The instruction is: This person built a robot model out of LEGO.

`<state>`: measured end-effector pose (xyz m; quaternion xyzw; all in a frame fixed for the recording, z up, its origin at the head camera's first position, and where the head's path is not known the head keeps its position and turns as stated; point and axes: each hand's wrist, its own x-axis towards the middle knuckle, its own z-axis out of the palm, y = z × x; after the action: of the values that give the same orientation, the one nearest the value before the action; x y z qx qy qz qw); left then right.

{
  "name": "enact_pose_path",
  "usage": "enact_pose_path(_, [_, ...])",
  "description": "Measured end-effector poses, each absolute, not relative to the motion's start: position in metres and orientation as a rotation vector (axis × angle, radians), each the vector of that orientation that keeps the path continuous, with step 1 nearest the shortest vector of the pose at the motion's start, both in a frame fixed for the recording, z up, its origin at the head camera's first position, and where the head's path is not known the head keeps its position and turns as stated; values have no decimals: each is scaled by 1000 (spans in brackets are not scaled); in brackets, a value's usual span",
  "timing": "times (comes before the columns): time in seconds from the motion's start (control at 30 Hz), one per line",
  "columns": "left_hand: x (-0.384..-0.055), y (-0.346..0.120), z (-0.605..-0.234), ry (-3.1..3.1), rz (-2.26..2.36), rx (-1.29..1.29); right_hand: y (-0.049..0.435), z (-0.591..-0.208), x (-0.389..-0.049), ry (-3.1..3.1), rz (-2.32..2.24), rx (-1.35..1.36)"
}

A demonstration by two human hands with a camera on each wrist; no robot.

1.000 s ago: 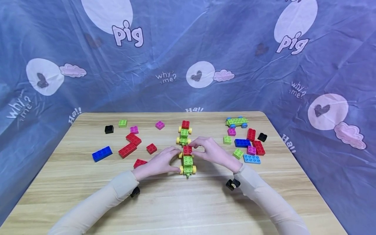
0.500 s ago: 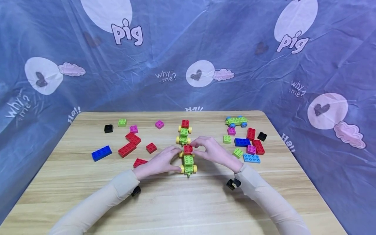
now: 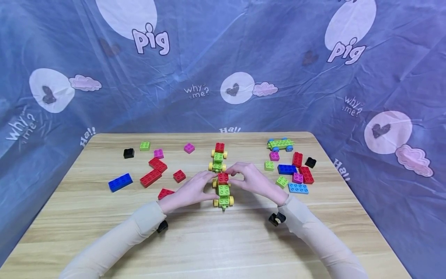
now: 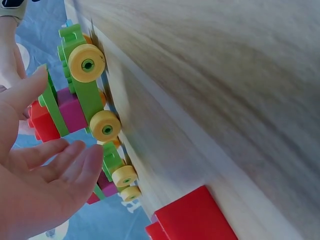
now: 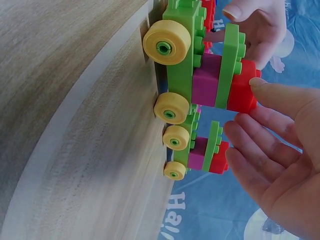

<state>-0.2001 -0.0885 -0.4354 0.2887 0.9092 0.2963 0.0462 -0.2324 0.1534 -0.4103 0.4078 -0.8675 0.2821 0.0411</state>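
Observation:
A toy car of building bricks stands mid-table, its green wheeled base (image 5: 179, 80) on yellow wheels. On the base sit a purple brick (image 5: 205, 79), a green plate (image 3: 223, 190) and a red brick (image 3: 223, 178) on top. My left hand (image 3: 191, 192) spans the car from the left, thumb at the plate's near end (image 4: 49, 82) and fingertips by the far end. From the right, my right hand (image 3: 252, 180) pinches the red brick between thumb and fingers. A second, matching car (image 3: 218, 157) stands directly beyond, in line with the first.
Loose bricks lie left, including a blue brick (image 3: 120, 182), red bricks (image 3: 151, 178) and a black brick (image 3: 129, 153). More bricks lie right, among them a light blue brick (image 3: 298, 188). A green base with blue wheels (image 3: 280, 144) stands at the back right.
The near car has shifted slightly to the right. My left thumb and fingertips have moved in closer over it. The right hand has stayed almost still at the red brick.

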Motion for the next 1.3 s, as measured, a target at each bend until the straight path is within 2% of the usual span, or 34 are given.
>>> enact_pose_path(1.3, [-208, -68, -436, 2830, 1060, 950, 168, -412, -234, -2684, 830, 1119])
